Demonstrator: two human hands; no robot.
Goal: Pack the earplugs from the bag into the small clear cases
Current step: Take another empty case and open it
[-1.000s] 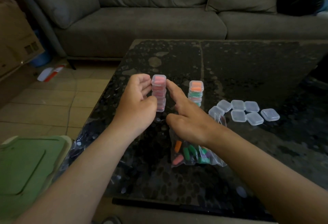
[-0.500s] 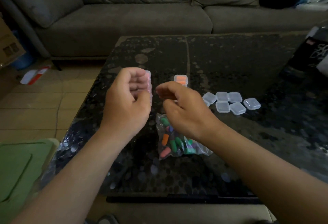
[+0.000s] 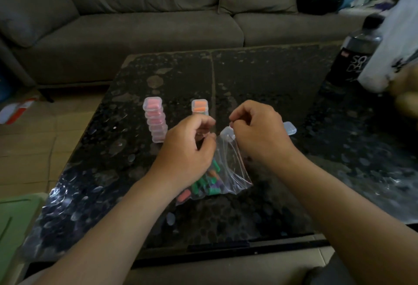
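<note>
Both grips are curled closed at the mouth of the clear bag (image 3: 228, 167): the left hand (image 3: 187, 153) pinches its left edge with bent fingers, and the right hand (image 3: 260, 135) pinches the top right edge beside a small clear case (image 3: 226, 132), though whether those fingers also hold the case cannot be told. The bag stands up from the dark table (image 3: 260, 76) between the hands, its lower part lying on the surface with green, orange, pink and purple earplugs (image 3: 204, 185) heaped inside. Behind the left hand stands a leaning stack of pink-filled cases (image 3: 155, 122), and just beside it a stack topped with an orange-filled case (image 3: 200, 106). One empty case (image 3: 289, 127) shows past the right wrist. A dark bottle (image 3: 355, 58) stands at the table's far right.
</note>
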